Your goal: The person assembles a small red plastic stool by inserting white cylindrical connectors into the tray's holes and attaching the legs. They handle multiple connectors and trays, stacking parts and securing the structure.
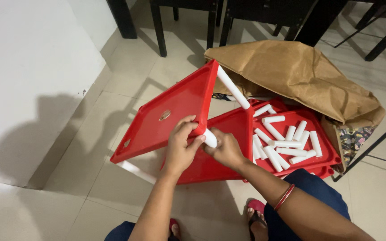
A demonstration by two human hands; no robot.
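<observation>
A: Where does the work stand?

B: Partway, I judge. The left hand grips the edge of a red tray that is tilted up on its side above the floor, fingers curled over its rim. The right hand closes around the lower end of a white tube at that tray's near corner.

A: So is that leg in yet?

B: I cannot tell for sure; the hands cover the joint. It looks seated or nearly so. Another white leg already stands out from the tray's far corner, so one corner appears done.

A: And the rest?

B: A lot is left, as far as I can see. Just right of the tilted tray, a second red tray lies flat on the floor, carrying a heap of loose white tubes, none joined to anything. More red trays seem stacked under it. A third red panel leans beside the tilted tray, behind the right hand.

A: Anything else around?

B: A crumpled brown paper bag lies behind the flat tray, partly over it. Dark chair legs stand further back beyond the tilted tray. A white wall rises to that tray's left.
</observation>
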